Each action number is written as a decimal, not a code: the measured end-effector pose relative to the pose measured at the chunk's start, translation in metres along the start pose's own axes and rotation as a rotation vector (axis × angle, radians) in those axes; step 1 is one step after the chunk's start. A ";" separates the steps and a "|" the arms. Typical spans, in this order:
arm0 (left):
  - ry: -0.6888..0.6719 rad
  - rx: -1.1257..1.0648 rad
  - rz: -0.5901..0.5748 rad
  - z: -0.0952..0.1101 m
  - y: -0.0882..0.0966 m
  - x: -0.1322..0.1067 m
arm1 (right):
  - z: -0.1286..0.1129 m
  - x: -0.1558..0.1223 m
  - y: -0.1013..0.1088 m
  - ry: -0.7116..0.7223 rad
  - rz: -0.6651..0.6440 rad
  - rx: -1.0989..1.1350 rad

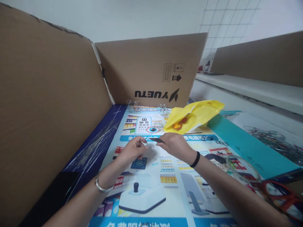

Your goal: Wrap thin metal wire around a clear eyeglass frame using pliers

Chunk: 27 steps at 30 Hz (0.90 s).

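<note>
My left hand (133,148) is closed in a pinch on a small clear, wiry piece (149,149) that looks like a glasses part. My right hand (174,145) is closed round a thin dark tool (156,139) whose tip points left at that piece. Both hands hover just above a printed poster (165,186) with an eye chart that covers the table. A silver bangle is on my left wrist, a black band on my right.
Cardboard walls (47,104) stand at left and behind. A yellow plastic bag (194,115) lies beyond my right hand. Thin metal wires (94,146) lie at left, clear frames (134,105) at the back, red glasses (281,195) and a frame pile (272,138) at right.
</note>
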<state>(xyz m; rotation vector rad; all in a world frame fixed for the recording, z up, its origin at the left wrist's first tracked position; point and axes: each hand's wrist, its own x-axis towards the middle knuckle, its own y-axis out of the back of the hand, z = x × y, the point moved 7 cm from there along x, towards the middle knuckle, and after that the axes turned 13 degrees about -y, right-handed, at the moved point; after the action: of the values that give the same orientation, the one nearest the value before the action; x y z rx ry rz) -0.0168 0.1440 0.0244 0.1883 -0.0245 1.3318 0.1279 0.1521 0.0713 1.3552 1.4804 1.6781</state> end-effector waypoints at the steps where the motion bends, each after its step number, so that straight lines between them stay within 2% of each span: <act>1: -0.004 0.029 -0.005 -0.002 0.000 0.000 | -0.001 0.000 0.000 0.002 -0.001 0.004; 8: -0.021 0.222 0.044 -0.014 0.004 0.002 | -0.008 -0.003 -0.004 -0.003 -0.047 0.062; 12: -0.091 0.279 0.112 -0.014 0.010 0.005 | -0.010 -0.004 -0.007 -0.005 -0.098 0.118; 21: -0.121 0.169 0.257 -0.021 0.019 0.007 | -0.008 -0.004 -0.014 -0.025 -0.177 0.230; 27: -0.033 0.061 0.234 -0.020 0.015 0.004 | -0.004 -0.003 -0.015 -0.034 -0.175 0.188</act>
<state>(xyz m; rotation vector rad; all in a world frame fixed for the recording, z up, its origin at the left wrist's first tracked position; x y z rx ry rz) -0.0326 0.1540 0.0069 0.2655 -0.0349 1.5641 0.1219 0.1517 0.0563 1.2987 1.7191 1.4309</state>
